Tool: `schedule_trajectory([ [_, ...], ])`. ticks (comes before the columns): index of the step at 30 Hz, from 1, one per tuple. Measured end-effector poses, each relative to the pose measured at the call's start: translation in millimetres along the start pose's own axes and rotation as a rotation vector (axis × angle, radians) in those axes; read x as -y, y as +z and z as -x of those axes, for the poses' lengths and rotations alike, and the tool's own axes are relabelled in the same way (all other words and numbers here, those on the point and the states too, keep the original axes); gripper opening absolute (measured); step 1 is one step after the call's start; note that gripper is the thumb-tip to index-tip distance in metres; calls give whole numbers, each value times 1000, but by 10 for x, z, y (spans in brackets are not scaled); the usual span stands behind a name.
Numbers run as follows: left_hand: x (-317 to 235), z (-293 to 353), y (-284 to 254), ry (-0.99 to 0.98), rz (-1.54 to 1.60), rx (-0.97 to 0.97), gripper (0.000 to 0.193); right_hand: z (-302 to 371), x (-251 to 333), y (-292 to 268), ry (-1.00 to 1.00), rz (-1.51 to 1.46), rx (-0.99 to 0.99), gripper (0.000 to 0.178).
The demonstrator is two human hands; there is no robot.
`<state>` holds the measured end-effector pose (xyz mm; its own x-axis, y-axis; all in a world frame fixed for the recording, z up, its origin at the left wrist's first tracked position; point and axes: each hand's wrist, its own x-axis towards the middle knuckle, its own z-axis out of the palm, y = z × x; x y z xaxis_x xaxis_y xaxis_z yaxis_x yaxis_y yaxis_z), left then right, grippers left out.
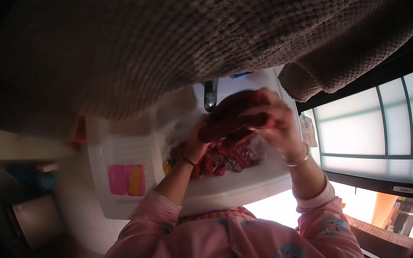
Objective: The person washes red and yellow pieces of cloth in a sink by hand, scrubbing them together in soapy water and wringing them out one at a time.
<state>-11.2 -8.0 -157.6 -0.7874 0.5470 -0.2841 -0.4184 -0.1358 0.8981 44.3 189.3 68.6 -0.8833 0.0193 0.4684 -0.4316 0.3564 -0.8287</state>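
Over the white sink [252, 187], I hold up a long, dark red, limp piece [234, 110]; whether it is cloth or meat I cannot tell. My left hand [199, 142] is closed on its left end, and my right hand [281, 124] grips its right end, slightly blurred. Below them, several more red pieces [215, 163] lie in the basin with shiny, clear stuff around them, either water or plastic film. The metal tap [210, 96] reaches over the basin just beyond the red piece.
A grey waffle towel [197, 35] hangs across the top. On the ribbed ledge at left lies a pink soap dish [117, 180] with a yellow bar [135, 180]. A frosted window [353, 127] and a small packet [308, 131] are at the right.
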Motion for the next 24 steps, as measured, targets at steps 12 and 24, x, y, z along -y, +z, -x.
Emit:
schedule_trajectory([
  [12, 327, -325, 236, 39, -1789, 363, 61, 1962, -2329, 777, 696, 1145, 482, 47],
  [24, 593, 159, 294, 377, -1795, 407, 51, 1082, -1597, 134, 801, 570, 101, 24],
])
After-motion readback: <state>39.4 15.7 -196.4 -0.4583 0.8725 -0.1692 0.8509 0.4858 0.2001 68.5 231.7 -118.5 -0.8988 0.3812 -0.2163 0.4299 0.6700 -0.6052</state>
